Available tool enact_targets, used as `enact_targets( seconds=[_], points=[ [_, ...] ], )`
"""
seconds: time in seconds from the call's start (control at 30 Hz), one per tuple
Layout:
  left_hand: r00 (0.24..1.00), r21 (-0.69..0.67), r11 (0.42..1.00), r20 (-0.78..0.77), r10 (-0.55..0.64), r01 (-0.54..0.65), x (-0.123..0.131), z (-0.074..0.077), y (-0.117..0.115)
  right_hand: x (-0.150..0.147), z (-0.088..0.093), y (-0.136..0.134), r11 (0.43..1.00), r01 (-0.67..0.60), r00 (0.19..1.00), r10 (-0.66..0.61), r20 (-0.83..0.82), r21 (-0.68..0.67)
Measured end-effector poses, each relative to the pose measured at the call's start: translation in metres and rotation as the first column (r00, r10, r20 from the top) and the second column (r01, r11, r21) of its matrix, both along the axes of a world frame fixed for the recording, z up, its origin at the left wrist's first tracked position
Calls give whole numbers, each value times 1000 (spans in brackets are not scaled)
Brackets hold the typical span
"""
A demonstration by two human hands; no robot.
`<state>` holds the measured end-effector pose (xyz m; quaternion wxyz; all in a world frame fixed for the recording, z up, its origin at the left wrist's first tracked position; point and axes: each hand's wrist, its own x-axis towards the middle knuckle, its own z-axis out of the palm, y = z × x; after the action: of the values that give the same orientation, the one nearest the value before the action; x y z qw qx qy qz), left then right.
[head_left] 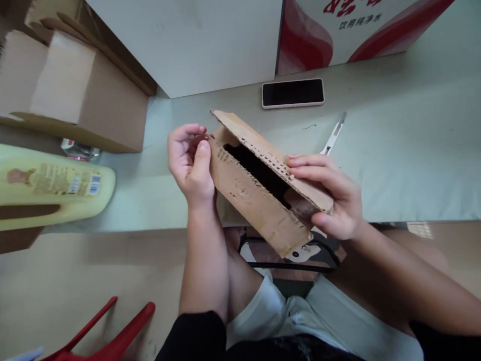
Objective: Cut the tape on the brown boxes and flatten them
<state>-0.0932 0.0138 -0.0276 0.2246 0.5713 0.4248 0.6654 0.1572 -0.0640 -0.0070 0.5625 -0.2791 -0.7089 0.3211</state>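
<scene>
A small brown cardboard box is held tilted above the table's front edge and my lap. Its long side gapes, with a dark hollow between the body and a raised flap that has rough, torn edges. My left hand grips the box's left end, thumb on the near face and fingers curled behind. At the other end, my right hand pinches the flap, with fingers on top and thumb at the lower corner. Just beyond the right hand lies a white utility knife, its lower end hidden by the fingers.
A phone lies face up before a white panel and a red-and-white carton. Cardboard boxes and a yellow bottle occupy the left. A red plastic stool or chair part is on the floor.
</scene>
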Motion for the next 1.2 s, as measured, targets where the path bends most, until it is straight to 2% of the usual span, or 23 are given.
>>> enact_targets(
  seconds=[0.2, 0.37, 0.47, 0.6, 0.87, 1.07, 1.2],
  points=[
    [999, 38, 998, -9, -51, 51, 3, 1, -1, 6, -17, 1, 997, 53, 998, -55, 33, 59],
    [981, 52, 991, -159, -111, 121, 5, 12, -3, 5, -20, 2, 995, 79, 995, -83, 56, 68],
    [970, 28, 988, -194, -144, 153, 1, 12, -3, 5, -23, 2, 996, 52, 999, -53, 2, 74],
    [966, -42, 989, -210, -148, 142, -3, 9, -5, 7, -21, 0, 1000, 4, 1000, -3, -26, 8],
    [980, -112, 987, -152, -131, 115, 0, 14, -6, 7, -16, -6, 992, 60, 998, -60, 3, -108],
    [944, -141, 958, -184, -274, 251, -12, 17, -1, 6, -22, -5, 987, 86, 996, -89, -17, -134],
    [932, -136, 956, -223, -287, 261, -16, 16, 0, 4, -26, -5, 992, 73, 995, -79, -62, -102]
  ],
)
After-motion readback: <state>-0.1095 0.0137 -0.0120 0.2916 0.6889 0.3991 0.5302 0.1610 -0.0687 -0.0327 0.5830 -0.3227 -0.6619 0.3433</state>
